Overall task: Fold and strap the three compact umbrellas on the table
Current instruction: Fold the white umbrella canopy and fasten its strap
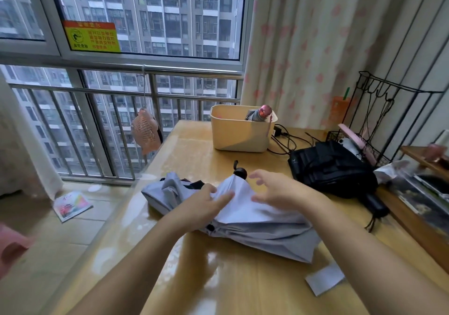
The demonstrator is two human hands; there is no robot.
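Grey umbrella point(262, 227) lies loose; black umbrella point(332, 169) crumpled beside; pink-handled umbrella point(258, 115) apparently rolled, upright

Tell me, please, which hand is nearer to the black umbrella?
Right. The right hand hovers just beside the black umbrella, on its left; the left hand grips the grey umbrella, farther left.

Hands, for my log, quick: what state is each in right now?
Left hand: pinches the grey umbrella canopy between thumb and fingers.
Right hand: open, hovering over the canopy, holding nothing.
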